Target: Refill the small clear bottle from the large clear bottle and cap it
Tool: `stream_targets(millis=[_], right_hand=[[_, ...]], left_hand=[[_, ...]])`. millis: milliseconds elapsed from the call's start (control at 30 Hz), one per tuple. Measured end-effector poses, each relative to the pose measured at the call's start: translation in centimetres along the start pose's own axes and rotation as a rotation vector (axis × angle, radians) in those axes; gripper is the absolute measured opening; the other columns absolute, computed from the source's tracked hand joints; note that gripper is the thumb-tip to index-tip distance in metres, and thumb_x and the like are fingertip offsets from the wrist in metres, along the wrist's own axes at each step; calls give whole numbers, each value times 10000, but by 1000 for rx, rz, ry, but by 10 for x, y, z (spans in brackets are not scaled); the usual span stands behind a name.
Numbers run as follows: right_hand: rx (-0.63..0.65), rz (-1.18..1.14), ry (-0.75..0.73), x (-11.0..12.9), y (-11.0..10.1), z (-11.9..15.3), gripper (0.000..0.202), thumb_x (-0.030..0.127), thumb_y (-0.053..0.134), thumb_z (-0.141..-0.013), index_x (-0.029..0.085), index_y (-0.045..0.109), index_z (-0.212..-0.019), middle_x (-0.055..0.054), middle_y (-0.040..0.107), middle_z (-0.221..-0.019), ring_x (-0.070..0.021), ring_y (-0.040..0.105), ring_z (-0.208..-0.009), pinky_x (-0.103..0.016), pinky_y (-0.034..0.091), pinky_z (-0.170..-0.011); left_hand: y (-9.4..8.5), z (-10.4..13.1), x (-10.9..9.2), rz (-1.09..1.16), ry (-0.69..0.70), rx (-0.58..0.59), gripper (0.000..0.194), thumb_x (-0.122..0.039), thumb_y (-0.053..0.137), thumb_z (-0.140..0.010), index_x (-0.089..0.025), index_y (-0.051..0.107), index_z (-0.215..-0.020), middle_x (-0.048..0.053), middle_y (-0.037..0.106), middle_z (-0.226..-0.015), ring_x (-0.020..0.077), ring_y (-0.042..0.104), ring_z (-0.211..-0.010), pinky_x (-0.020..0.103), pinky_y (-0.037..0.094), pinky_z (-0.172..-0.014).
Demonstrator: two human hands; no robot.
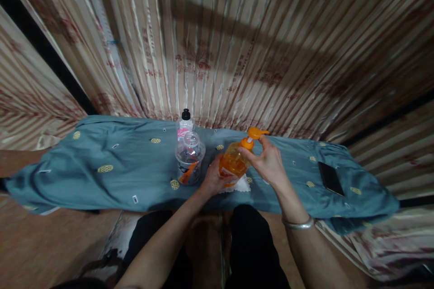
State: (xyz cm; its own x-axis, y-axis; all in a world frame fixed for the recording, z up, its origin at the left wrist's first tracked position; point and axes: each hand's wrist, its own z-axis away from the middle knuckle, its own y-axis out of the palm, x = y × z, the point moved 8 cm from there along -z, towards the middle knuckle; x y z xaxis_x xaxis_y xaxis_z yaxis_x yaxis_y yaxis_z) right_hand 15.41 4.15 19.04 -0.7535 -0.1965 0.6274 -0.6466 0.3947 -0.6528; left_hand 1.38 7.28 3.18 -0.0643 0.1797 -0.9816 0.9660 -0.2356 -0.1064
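Note:
A clear pump bottle (233, 162) of orange liquid, with an orange pump top, leans to the right in front of me. My left hand (216, 177) is wrapped round its lower body. Up at the neck, my right hand (267, 160) has its thumb and fingers closed about the orange collar, just under the pump head (255, 133). Left of the bottle stands an uncapped clear plastic bottle (190, 160) with an orange and black label. Behind that one is a bottle with a black cap (185, 115). A white tissue or cloth (242, 184) lies beneath the pump bottle.
A blue-green patterned cloth (135, 162) covers the long, narrow table. Toward its right end lies a dark phone (331, 178). A pleated curtain (210, 45) hangs right behind the table, and my knees (256, 244) are at its front edge.

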Motion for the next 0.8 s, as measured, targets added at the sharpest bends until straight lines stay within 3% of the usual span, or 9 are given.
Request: stream_targets(millis=[100, 167, 267, 367, 500, 633, 800], right_hand=[[166, -180, -77, -2, 7, 0, 482, 561, 643, -794, 224, 613, -1137, -74, 699, -1049, -277, 645, -1011, -432, 510, -909], [211, -232, -90, -5, 9, 0, 443, 539, 626, -817, 246, 630, -1150, -59, 709, -1035, -274, 643, -1036, -428, 513, -924], [96, -156, -33, -8, 6, 0, 435, 540, 643, -799, 224, 670, -1097, -77, 723, -960, -309, 650, -1014, -463, 517, -910], [-57, -48, 10, -4, 0, 1, 447, 538, 677, -765, 202, 680, -1060, -107, 721, -1012, -338, 642, -1029, -497, 498, -929], [42, -121, -48, 0, 4, 0, 483, 518, 676, -779, 204, 643, -1143, -95, 708, -1091, -308, 640, -1053, -477, 486, -957], [148, -191, -84, -3, 7, -1, 426, 535, 634, -814, 213, 674, -1089, -75, 729, -996, -292, 645, -1033, -431, 503, -924], [-43, -34, 15, -1, 0, 3, 436, 571, 657, -773, 203, 676, -1007, -68, 721, -881, -290, 662, -835, -428, 521, -801]], left_hand=[[1, 1, -3, 5, 11, 4, 741, -328, 875, -572, -247, 521, -1218, 71, 681, -1121, 285, 643, -1046, 436, 484, -921], [1, 1, -5, 8, 24, 3, 700, -323, 870, -580, -246, 537, -1191, 59, 683, -1117, 273, 646, -1041, 419, 486, -920], [1, 0, -4, 3, 29, 1, 712, -315, 868, -579, -230, 539, -1205, 63, 682, -1127, 277, 642, -1061, 428, 482, -933], [1, 0, 0, -10, 17, -7, 785, -307, 873, -569, -219, 510, -1260, 82, 679, -1142, 302, 637, -1079, 470, 479, -939], [1, 0, 0, -16, 31, 2, 752, -344, 867, -578, -216, 518, -1233, 80, 684, -1123, 293, 647, -1056, 467, 484, -935], [1, -1, -1, -22, 47, 1, 737, -354, 871, -573, -231, 524, -1212, 70, 677, -1148, 284, 639, -1077, 454, 472, -956], [0, -1, 3, -40, 21, -12, 808, -316, 872, -565, -222, 496, -1274, 91, 675, -1161, 307, 634, -1091, 489, 466, -958]])
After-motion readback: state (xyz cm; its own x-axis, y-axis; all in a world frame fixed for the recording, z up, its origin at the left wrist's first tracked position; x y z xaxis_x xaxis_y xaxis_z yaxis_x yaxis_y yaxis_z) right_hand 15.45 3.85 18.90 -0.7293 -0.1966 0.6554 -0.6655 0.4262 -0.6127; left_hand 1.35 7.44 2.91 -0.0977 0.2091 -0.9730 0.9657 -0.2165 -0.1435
